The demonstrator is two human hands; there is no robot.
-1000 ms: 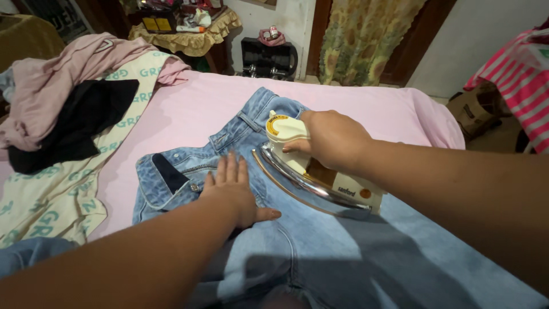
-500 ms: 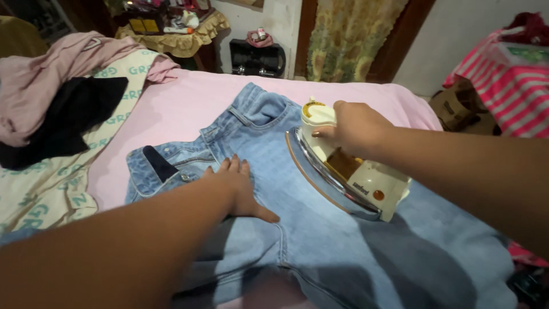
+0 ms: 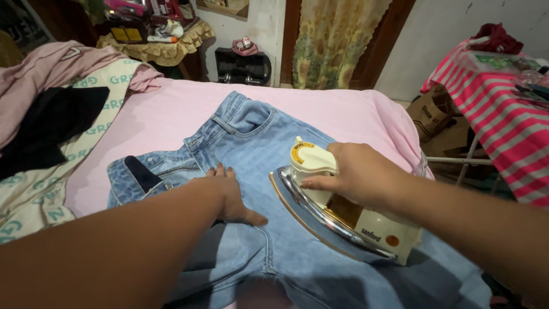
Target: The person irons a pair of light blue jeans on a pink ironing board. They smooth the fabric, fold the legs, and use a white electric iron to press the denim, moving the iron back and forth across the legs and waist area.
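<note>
My right hand (image 3: 355, 174) wraps cream iron (image 3: 337, 209), soleplate flat on light-blue jeans (image 3: 257, 143) spread over pink bed (image 3: 166, 111). Left hand (image 3: 227, 191) flat, fingers (image 3: 220, 171) spread, pinning denim taut near fly.

You are looking down at a bed (image 3: 171, 114) with a pink sheet. Light blue jeans (image 3: 257, 143) lie flat in the middle of the frame. At the left edge lies a cream cloth with green letters (image 3: 34, 200), with a black cloth (image 3: 46, 126) and a pink cloth (image 3: 51, 68) piled on it.
</note>
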